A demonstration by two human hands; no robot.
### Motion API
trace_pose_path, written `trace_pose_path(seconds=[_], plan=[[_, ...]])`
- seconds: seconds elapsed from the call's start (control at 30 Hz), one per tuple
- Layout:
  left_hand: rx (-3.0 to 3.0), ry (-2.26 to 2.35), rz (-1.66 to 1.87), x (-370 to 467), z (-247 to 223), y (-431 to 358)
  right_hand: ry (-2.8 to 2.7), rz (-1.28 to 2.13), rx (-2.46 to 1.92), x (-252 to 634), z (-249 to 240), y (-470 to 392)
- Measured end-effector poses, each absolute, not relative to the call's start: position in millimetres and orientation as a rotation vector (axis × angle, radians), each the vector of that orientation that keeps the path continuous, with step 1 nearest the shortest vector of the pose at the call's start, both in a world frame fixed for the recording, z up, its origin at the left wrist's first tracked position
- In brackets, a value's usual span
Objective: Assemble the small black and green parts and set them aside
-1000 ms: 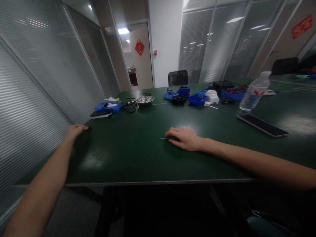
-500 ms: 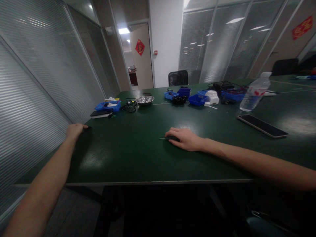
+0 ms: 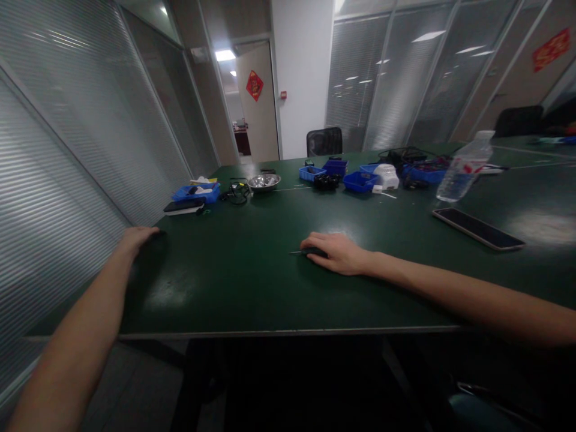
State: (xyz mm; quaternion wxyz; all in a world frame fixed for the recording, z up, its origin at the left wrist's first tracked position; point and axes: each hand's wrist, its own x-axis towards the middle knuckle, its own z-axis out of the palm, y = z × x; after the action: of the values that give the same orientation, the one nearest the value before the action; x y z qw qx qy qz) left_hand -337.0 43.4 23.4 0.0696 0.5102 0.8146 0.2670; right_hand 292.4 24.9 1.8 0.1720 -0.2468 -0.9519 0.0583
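No writing can be read anywhere: the label on the water bottle (image 3: 462,168) at right is a red and white blur, and the red hangings on the far door and upper right wall are too small to make out. Your right hand (image 3: 338,252) lies palm down near the frame centre on the green table (image 3: 252,282), fingers curled loosely over a small dark object (image 3: 315,252). Its thin tip sticks out to the left of your fingertips, so its long axis runs roughly left to right, about parallel to the near table edge; whether you grip it or only cover it cannot be told. Your left hand (image 3: 137,237) rests at the table's left edge, fingers closed down over another dark item, too hidden to identify. Between your hands the tabletop is bare green, and the near edge runs across the lower frame. A phone (image 3: 478,228) lies flat at right, well apart from your right hand. Blue bins (image 3: 359,180), a metal bowl (image 3: 264,182) and cables sit along the far side.
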Motion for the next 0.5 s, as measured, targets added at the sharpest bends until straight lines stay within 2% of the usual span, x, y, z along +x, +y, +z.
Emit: trace_pose_path(seconds=[0.2, 0.5], plan=[[1.308, 2.538, 0.777, -334, 27, 39, -2.705, 0.164, -0.702, 293, 1, 25], [1.749, 2.416, 0.679, -303, 26, 53, -2.696, 0.191, -0.683, 293, 3, 24]])
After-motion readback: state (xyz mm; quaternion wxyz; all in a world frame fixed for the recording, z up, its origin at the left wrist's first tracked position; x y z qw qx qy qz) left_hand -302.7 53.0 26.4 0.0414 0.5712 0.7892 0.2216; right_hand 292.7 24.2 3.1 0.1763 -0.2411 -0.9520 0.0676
